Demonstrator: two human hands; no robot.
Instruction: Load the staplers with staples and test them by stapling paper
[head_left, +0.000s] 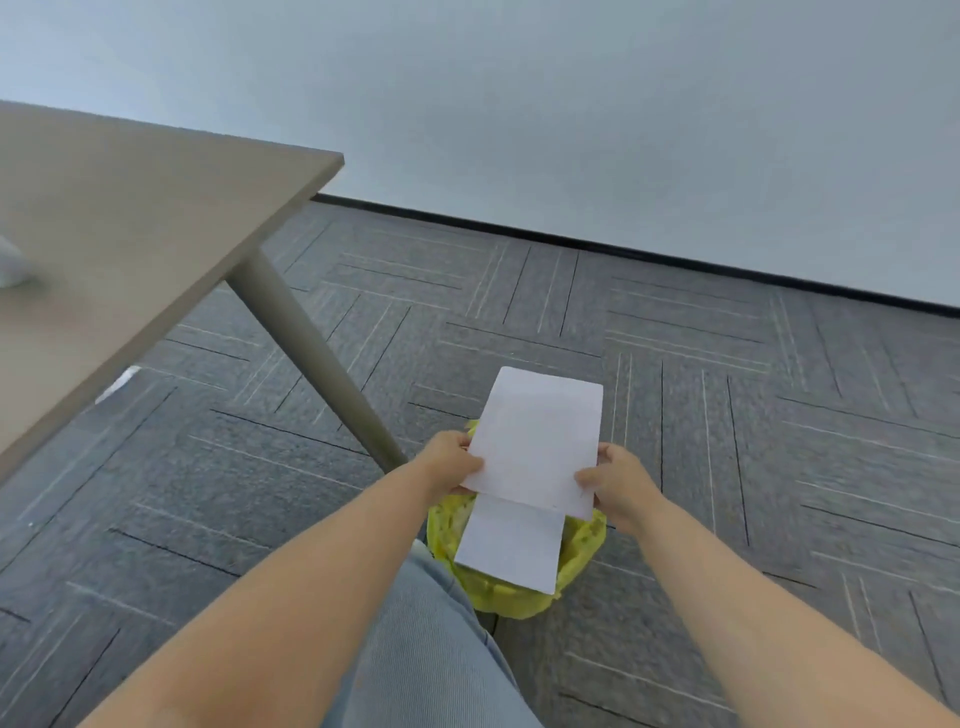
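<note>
I hold white paper (540, 441) out over the floor, to the right of the table. My left hand (451, 462) pinches its left edge and my right hand (618, 486) pinches its right edge. A second sheet or folded part (511, 545) hangs below the upper one, toward me. Directly under the paper stands a bin lined with a yellow-green bag (582, 551), mostly hidden by the sheets. No stapler is in view.
A beige table (130, 234) fills the left side, its corner at the upper middle and one slanted leg (311, 358) reaching down beside my left hand. A pale blurred object (10, 265) lies at its left edge. Grey patterned carpet (727, 415) runs to a white wall. My knee (421, 649) is below.
</note>
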